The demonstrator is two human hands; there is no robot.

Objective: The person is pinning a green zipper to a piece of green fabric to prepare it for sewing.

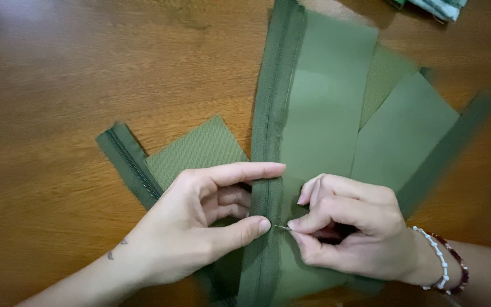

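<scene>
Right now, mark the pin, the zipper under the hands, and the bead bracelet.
pin (pixel 281 227), head view, its bare metal shaft between the two hands
zipper (pixel 269 136), head view, on its teeth line
bead bracelet (pixel 439 257), head view, white beads at the wrist

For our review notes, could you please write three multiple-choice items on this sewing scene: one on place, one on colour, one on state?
1. Where does the left hand rest?
A. on the zipper strip
B. on the bare table
C. in the air

2. What colour is the fabric?
A. red
B. green
C. white

3. How does the right hand hold the pin?
A. pinched in its fingertips
B. in a flat open palm
C. not at all

Answers: 1 A, thumb and forefinger press on the strip; 2 B, every piece is olive green; 3 A, thumb and finger close on it.
</scene>
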